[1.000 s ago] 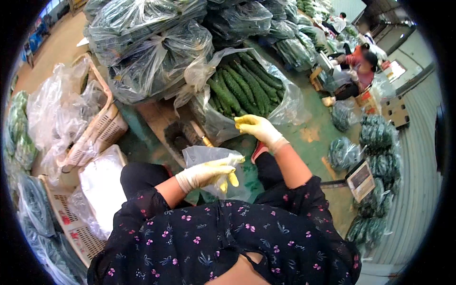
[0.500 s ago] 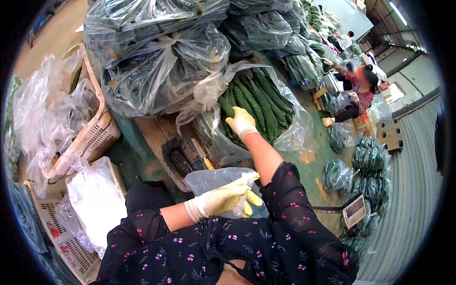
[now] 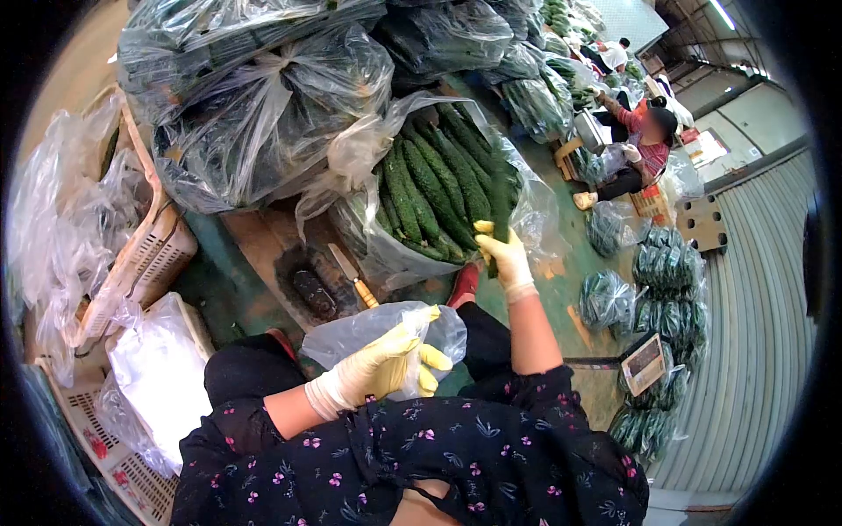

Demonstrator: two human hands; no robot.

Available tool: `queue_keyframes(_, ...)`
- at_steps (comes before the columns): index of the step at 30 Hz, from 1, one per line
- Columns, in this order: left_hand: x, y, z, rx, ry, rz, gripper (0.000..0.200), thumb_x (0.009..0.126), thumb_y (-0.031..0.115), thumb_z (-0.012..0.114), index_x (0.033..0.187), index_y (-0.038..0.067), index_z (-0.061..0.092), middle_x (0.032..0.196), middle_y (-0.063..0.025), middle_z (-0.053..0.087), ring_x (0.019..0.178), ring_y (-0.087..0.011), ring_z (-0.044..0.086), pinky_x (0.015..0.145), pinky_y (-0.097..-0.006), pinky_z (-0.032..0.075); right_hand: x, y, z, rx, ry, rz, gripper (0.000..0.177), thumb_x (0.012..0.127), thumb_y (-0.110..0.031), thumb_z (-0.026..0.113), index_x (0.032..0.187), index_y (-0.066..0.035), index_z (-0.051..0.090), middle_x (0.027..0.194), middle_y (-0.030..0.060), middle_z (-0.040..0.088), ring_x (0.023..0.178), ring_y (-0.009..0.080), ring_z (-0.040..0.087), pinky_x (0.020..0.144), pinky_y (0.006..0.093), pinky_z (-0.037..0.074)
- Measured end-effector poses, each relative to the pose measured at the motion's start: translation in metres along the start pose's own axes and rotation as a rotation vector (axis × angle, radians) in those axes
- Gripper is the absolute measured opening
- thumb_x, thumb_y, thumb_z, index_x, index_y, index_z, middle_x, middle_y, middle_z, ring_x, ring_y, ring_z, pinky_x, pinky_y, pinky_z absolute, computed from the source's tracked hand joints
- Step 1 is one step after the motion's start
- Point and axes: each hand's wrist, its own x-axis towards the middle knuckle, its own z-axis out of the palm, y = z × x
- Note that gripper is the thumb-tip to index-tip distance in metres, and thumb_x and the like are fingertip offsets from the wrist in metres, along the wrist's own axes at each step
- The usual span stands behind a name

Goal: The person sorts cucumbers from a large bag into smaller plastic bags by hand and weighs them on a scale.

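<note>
Gloved in pale yellow, my left hand (image 3: 395, 359) holds a clear plastic bag (image 3: 342, 331) in front of my chest. My right hand (image 3: 503, 252), gloved the same way, is closed round the lower end of one cucumber (image 3: 501, 197), which stands up from it and is blurred along its length. Just left of that hand, an open plastic bag (image 3: 535, 188) holds several dark green bumpy cucumbers (image 3: 430, 175). A knife with a yellow handle (image 3: 365, 294) lies between this bag and my left hand, beside a dark hollow tray (image 3: 314, 294).
Large filled plastic bags (image 3: 272, 114) are piled ahead. On the left are a crate (image 3: 167, 250) with loose plastic and a white stack of bags (image 3: 162, 373). Bundled cucumbers (image 3: 671, 280) and a small scale display (image 3: 643, 365) stand at right. A seated person (image 3: 645, 145) works further off.
My right hand has moved right and back from the bagged cucumbers and now has one cucumber in it. My left hand still holds the clear bag. The whole view has shifted slightly.
</note>
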Motion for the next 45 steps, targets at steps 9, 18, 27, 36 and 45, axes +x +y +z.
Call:
queue_keyframes(9, 0.008, 0.0, -0.003, -0.046, 0.018, 0.003, 0.066, 0.091, 0.037, 0.052, 0.144, 0.018, 0.018, 0.106, -0.0198, 0.057, 0.083, -0.0237, 0.062, 0.079, -0.0384, 0.049, 0.072, 0.023, 0.067, -1.257, 0.124, -0.044, 0.058, 0.07, -0.028, 0.073, 0.124, -0.015, 0.053, 0.118, 0.0119, 0.058, 0.108, 0.0292, 0.056, 0.09, 0.0389, 0.046)
queue_keyframes(18, 0.004, 0.006, 0.001, 0.003, 0.074, 0.046, 0.066, 0.091, 0.037, 0.052, 0.145, 0.02, 0.017, 0.106, -0.0186, 0.058, 0.083, -0.0242, 0.062, 0.079, -0.0393, 0.049, 0.102, 0.027, 0.01, -0.256, -0.034, 0.075, 0.096, 0.058, -0.023, 0.082, 0.132, 0.014, 0.034, 0.122, 0.0235, 0.055, 0.109, 0.028, 0.055, 0.094, 0.0335, 0.042)
queue_keyframes(27, -0.005, 0.011, 0.014, -0.036, 0.059, 0.207, 0.062, 0.088, 0.037, 0.052, 0.141, 0.016, 0.026, 0.106, -0.0234, 0.059, 0.08, -0.0316, 0.064, 0.072, -0.045, 0.053, -0.051, -0.021, -0.002, 1.013, -0.651, 0.019, 0.055, 0.08, -0.02, 0.067, 0.127, -0.005, 0.044, 0.117, 0.0191, 0.055, 0.104, 0.0329, 0.057, 0.089, 0.0537, 0.046)
queue_keyframes(36, -0.035, 0.004, 0.046, -0.238, -0.099, 0.288, 0.071, 0.086, 0.043, 0.055, 0.142, 0.013, 0.023, 0.108, -0.0209, 0.059, 0.085, -0.0307, 0.063, 0.069, -0.0424, 0.052, -0.158, 0.035, 0.074, 0.781, -0.663, -0.222, 0.059, 0.07, -0.005, 0.076, 0.123, -0.009, 0.05, 0.12, 0.0133, 0.057, 0.116, 0.0292, 0.051, 0.102, 0.0441, 0.038)
queue_keyframes(45, -0.042, -0.03, -0.002, -0.061, 0.248, 0.067, 0.049, 0.084, 0.045, 0.056, 0.123, 0.016, 0.045, 0.1, -0.0176, 0.062, 0.074, -0.0292, 0.063, 0.066, -0.0433, 0.052, -0.16, 0.096, -0.028, -1.227, -0.552, 0.1, 0.08, 0.055, -0.042, 0.078, 0.124, -0.009, 0.053, 0.115, 0.018, 0.06, 0.108, 0.0318, 0.057, 0.09, 0.0388, 0.045)
